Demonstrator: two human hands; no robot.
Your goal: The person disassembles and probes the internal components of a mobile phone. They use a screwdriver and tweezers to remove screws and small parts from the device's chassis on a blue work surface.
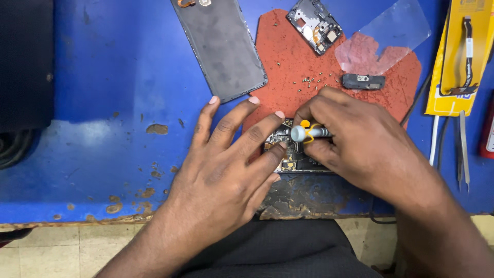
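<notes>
Honestly, I worried that my right hand (355, 139), clamped around the screwdriver (307, 133), could slip across the opened phone (288, 154) my splayed left hand (226, 159) steadied, scattering the loose screws (311, 82).

Blue table (103, 77), seemingly rust-red mat (293, 62).

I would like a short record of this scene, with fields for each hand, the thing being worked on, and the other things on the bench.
Left hand: fingers spread, steadying the opened phone
Right hand: holds a small grey screwdriver with a yellow-orange collar
Opened phone: circuit board exposed, lying at the bench's near edge
Red mat: loose tiny screws, a small dark part, a clear film
Back cover: dark grey, beside the mat
Bench: blue, worn
Tweezers: far right
</notes>
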